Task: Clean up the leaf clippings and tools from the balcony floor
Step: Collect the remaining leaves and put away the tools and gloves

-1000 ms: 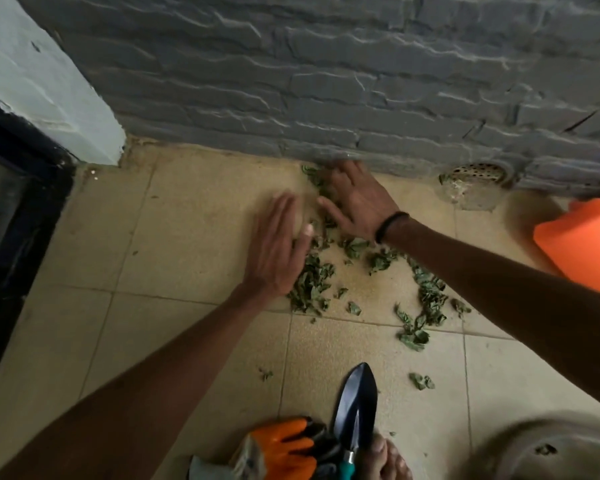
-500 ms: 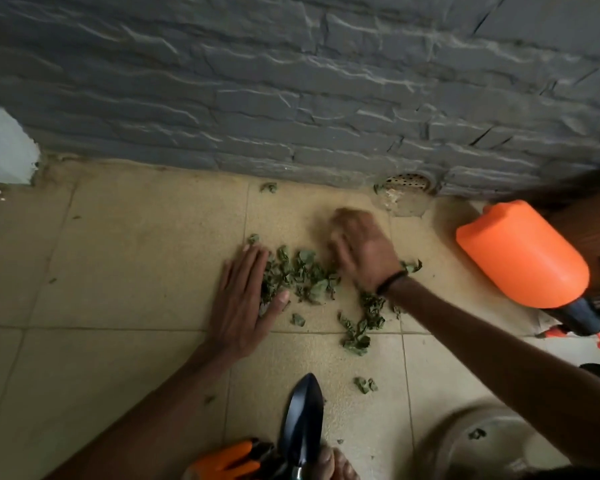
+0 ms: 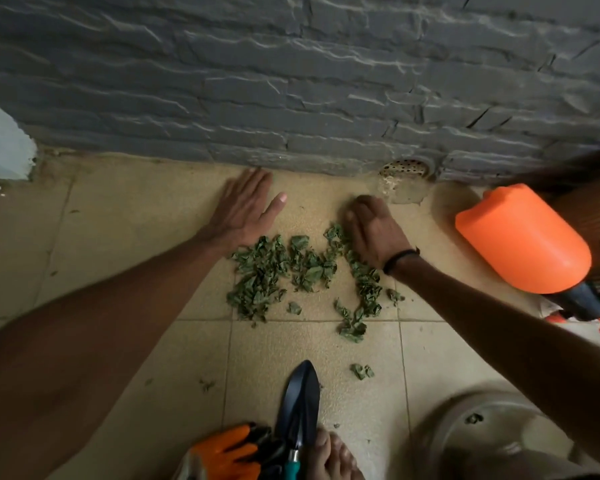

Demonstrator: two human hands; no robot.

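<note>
Against the grey stone wall [image 3: 291,98], the flat left hand [image 3: 241,211] and cupped, empty right hand [image 3: 371,230] bracket crumpled green leaf clippings [image 3: 274,271] (evidently corralling them).

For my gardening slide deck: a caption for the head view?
Both hands rake leaf clippings together on the balcony floor.

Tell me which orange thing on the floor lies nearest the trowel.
The orange glove, touching the black trowel near its handle; the orange spray bottle lies far right, by the wall.
</note>
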